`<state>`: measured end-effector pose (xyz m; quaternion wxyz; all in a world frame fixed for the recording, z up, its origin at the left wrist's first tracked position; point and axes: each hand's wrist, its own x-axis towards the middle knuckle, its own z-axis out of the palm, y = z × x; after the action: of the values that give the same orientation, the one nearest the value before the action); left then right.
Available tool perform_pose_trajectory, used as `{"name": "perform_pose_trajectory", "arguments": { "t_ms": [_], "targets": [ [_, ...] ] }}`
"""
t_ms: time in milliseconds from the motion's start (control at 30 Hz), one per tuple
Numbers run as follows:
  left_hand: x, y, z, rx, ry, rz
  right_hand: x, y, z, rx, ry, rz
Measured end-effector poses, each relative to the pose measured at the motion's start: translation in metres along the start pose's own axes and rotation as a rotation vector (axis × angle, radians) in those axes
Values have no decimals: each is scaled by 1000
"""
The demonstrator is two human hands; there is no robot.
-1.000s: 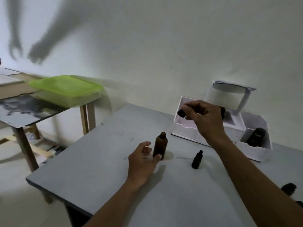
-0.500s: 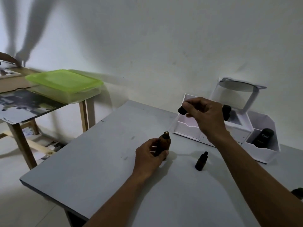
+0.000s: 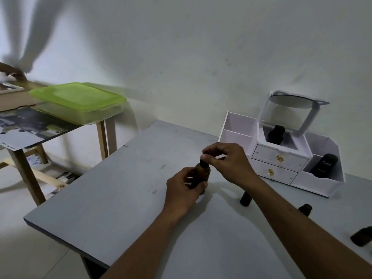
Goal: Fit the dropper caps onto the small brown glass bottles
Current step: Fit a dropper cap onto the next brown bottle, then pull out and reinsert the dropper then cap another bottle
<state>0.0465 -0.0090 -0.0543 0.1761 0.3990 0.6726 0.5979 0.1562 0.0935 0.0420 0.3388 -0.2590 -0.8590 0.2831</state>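
A small brown glass bottle (image 3: 202, 174) stands upright on the grey table (image 3: 124, 194). My left hand (image 3: 184, 188) grips its body from the left. My right hand (image 3: 226, 161) pinches a black dropper cap (image 3: 203, 163) at the bottle's neck, fingers curled over it. Whether the cap is seated on the neck I cannot tell. A second small dark bottle (image 3: 246, 198) stands behind my right forearm, partly hidden. Two more dark bottles (image 3: 305, 209) (image 3: 361, 236) sit at the right edge.
A white drawer organiser (image 3: 279, 158) with a round mirror stands at the back right, holding a black bottle (image 3: 275, 134) and a black tube (image 3: 324, 165). To the left is a wooden side table with a green-lidded box (image 3: 77, 99). Another person's hand (image 3: 12, 72) is at far left.
My right hand came down from above the organiser and brought the black cap onto the bottle's neck. My left hand closed around the bottle. The view shifted slightly.
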Motion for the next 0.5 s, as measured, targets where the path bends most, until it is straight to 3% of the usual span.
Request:
{"name": "perform_pose_trajectory", "arguments": {
  "t_ms": [500],
  "targets": [
    [-3, 3, 0, 20, -11, 10, -11, 2, -10, 22, 12, 39]
  ]
}}
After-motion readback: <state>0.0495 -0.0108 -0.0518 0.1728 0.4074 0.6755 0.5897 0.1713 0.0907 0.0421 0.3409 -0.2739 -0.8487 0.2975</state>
